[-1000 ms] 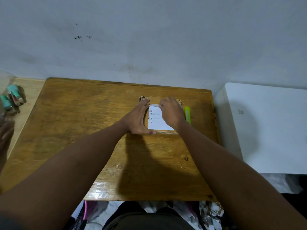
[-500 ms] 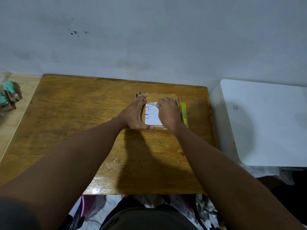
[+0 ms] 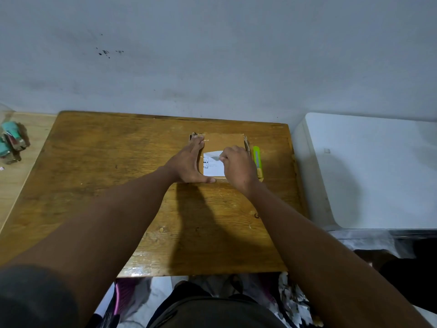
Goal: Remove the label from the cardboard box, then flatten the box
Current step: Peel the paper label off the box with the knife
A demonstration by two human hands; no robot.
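A small brown cardboard box (image 3: pixel 224 141) lies on the wooden table (image 3: pixel 106 166), toward its far right. A white printed label (image 3: pixel 212 167) is stuck on the box's top face. The label's far edge is lifted and curled toward me. My right hand (image 3: pixel 237 167) pinches that lifted edge between thumb and fingers. My left hand (image 3: pixel 189 164) lies flat along the box's left side, fingers straight, thumb along the near edge, holding the box down.
A yellow-green utility knife (image 3: pixel 257 159) lies just right of the box. A white appliance (image 3: pixel 369 171) stands right of the table. Teal and brown items (image 3: pixel 11 143) sit on a lighter surface at the left. The wall rises behind the table.
My right hand has drawn the label's far edge toward me, so more bare cardboard shows beyond the label. My left hand stays in place on the box.
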